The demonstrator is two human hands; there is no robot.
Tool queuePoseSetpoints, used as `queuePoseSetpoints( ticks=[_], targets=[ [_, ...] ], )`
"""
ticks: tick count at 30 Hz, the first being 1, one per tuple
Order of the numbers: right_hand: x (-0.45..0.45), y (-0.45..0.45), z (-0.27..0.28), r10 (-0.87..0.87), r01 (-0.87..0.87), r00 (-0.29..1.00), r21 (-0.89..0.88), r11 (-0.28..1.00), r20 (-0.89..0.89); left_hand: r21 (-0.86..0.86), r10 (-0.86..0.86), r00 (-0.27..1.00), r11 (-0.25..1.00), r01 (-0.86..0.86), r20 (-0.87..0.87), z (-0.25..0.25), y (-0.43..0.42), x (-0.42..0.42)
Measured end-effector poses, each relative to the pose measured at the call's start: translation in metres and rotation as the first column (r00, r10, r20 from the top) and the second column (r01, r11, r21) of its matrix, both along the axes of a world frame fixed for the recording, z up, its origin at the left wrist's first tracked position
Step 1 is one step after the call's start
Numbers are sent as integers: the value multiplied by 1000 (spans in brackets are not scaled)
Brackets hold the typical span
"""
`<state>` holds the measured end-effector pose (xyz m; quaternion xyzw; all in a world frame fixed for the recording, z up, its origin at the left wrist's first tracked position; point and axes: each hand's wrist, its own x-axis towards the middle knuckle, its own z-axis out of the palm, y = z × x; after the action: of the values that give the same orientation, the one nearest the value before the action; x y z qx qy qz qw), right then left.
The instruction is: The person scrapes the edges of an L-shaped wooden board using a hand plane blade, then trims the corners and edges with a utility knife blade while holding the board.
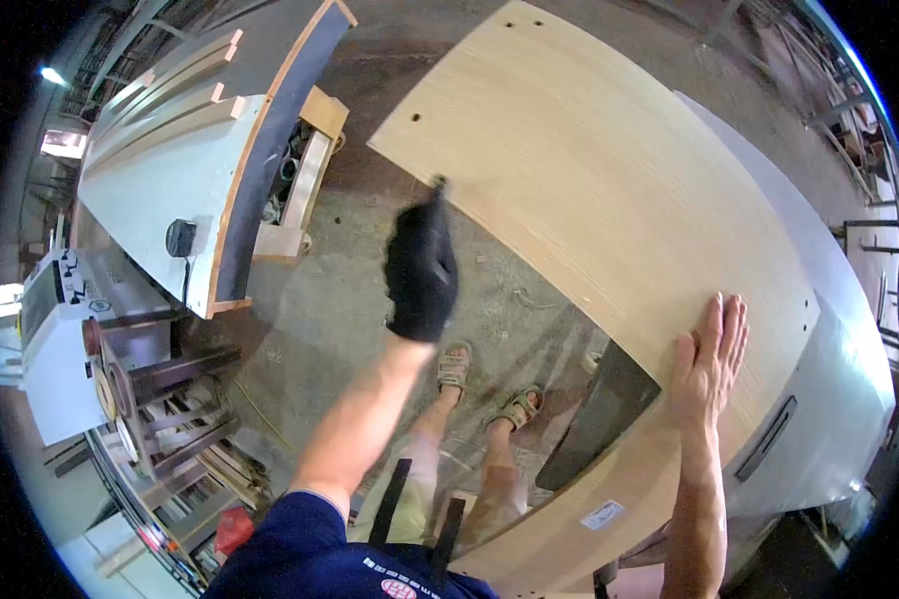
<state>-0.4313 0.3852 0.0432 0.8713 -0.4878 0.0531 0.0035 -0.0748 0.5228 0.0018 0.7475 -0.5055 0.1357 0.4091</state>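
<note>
In the head view, I see a big wooden board, its long way running from far left to near right. The right hand lies open and flat on its near end. The gloved left hand is by the long left edge, toward the far end, the board to its right. I can't tell if it holds or touches anything.

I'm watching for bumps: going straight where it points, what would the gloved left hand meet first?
Probably the wooden panel; depth is unclear, so the left hand might pass above it.
</note>
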Motion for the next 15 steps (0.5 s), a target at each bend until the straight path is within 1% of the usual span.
queuePoseSetpoints(
  ticks=[1, 2, 4, 5, 6, 8, 9, 10, 11, 12, 13, 14, 15],
  targets=[
    [7, 4, 2, -1, 1, 1000, 1, 1000, 3, 80, 115, 992, 990, -120, 60, 4, -2, 10],
    [12, 5, 3, 1, -1, 1000, 0, 1000, 8, 126, 173, 985, 977, -170, -18, 7, -3, 6],
    [20, 7, 5, -3, 3, 1000, -2, 1000, 9, 104, 112, 991, 989, -105, -67, 4, 0, -14],
    [22, 8, 5, -4, 4, 1000, -8, 1000, 3, 209, 51, 988, 978, -19, -146, 4, 7, -42],
    [25, 9, 5, -8, 8, 1000, -16, 1000, -6, 195, -31, 974, 978, 76, -226, 5, 11, -72],
    [23, 8, 5, 14, -13, 1000, -17, 1000, 22, 208, -193, 940, 944, 257, -282, 18, 15, -124],
    [24, 8, 7, 22, -22, 999, -16, 1000, 30, 282, -379, 787, 785, 552, -487, 19, 14, -132],
    [23, 8, 9, 30, -30, 999, -13, 999, 39, 333, -371, 793, 760, 558, -483, 20, 17, -136],
    [16, 2, 13, 81, -84, 994, 38, 996, 66, 383, -365, 800, 732, 563, -477, 21, 19, -139],
    [1, -9, 17, 127, -136, 987, 86, 987, 94, 271, -345, 843, 837, 475, -413, 17, 27, -126],
    [-9, -14, 19, 161, -177, 979, 132, 975, 121, 176, -232, 943, 945, 277, -238, -4, 31, -101],
    [-11, -14, 18, 170, -182, 979, 109, 977, 109, 198, -19, 910, 974, 110, -414, 16, 24, -80],
    [-11, -13, 17, 178, -187, 979, 94, 978, 94, 192, -30, 935, 976, 104, -352, 13, 27, -90]
  ],
)
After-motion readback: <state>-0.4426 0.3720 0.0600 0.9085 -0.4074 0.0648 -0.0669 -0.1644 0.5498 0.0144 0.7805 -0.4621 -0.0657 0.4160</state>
